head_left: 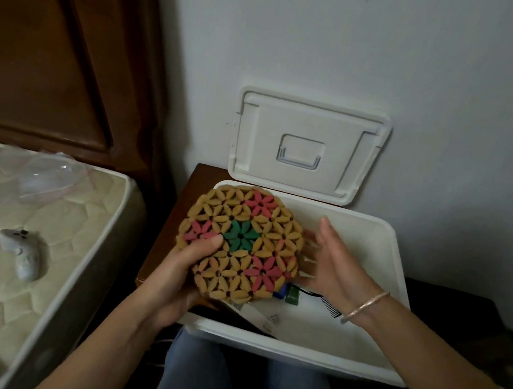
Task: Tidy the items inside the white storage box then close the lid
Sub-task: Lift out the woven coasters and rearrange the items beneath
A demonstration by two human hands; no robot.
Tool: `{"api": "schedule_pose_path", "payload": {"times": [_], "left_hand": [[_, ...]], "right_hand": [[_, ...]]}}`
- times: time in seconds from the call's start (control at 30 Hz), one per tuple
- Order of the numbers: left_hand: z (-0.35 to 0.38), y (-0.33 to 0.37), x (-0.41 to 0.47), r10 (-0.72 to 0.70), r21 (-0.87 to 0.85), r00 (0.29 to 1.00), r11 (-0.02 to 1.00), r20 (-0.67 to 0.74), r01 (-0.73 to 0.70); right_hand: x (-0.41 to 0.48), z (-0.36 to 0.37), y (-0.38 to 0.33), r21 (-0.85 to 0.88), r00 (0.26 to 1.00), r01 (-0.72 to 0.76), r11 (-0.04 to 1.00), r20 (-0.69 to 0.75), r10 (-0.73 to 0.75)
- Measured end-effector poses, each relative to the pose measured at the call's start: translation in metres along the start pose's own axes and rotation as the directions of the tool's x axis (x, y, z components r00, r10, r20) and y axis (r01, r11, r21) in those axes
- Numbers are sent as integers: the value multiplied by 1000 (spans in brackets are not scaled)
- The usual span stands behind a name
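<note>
Gripping mat [254, 224] over box [292, 349] with left hand [184, 270], holding right hand [334, 262] open alongside.
Could slip, land crooked inside box, block lid [313, 119].

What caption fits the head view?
Round beaded mat held by left hand over open white box, right hand open beside it.

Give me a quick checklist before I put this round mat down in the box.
1. Left hand grips the round mat: ok.
2. Right hand open, free to help: ok.
3. Lid up against the wall: ok.
4. Bare floor in the white box's right half: ok.
5. Space under the mat: cannot tell, the mat hides it.
6. Small items tidied: not ok, comb and green block lie loose.
</note>
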State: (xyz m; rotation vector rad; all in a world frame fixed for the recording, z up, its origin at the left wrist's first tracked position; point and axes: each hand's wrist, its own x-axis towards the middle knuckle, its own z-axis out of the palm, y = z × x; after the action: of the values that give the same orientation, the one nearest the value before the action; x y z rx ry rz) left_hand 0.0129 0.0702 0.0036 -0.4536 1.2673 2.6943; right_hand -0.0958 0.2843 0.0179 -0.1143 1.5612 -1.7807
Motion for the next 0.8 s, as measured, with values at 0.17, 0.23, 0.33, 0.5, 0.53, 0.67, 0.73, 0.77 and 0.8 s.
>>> {"api": "schedule_pose_path", "payload": {"times": [0.17, 0.23, 0.33, 0.5, 0.53, 0.67, 0.73, 0.77, 0.8], "left_hand": [[36, 0, -6, 61, 273, 998, 960, 19, -64], [39, -2, -11, 88, 349, 996, 934, -16, -77], [36, -5, -21, 60, 419, 998, 907, -4, -53], [16, -15, -38, 48, 290, 997, 955, 62, -64], [9, -16, -41, 58, 252, 997, 965, 51, -69], [-23, -16, -47, 83, 160, 995, 985, -58, -73], [-37, -14, -51, 113, 101, 990, 989, -85, -104], [-43, -13, -53, 130, 82, 987, 989, -94, -123], [-48, -12, -56, 147, 71, 984, 988, -103, -140]], "right_hand": [[-32, 20, -1, -31, 986, 163, 986, 36, -162], [-39, 17, 12, -105, 975, 207, 973, -64, -215], [-52, 15, 31, -188, 959, 253, 949, -79, -271], [-71, 7, 56, -440, 951, 275, 855, -9, -310], [-74, 5, 62, -517, 947, 270, 812, -10, -321], [-82, -6, 95, -902, 948, 185, 389, 59, -312], [-81, -8, 107, -967, 943, 192, 169, 134, -304], [-80, -9, 110, -974, 936, 196, 110, 153, -316], [-77, -9, 111, -978, 926, 194, 72, 159, -341]]}}
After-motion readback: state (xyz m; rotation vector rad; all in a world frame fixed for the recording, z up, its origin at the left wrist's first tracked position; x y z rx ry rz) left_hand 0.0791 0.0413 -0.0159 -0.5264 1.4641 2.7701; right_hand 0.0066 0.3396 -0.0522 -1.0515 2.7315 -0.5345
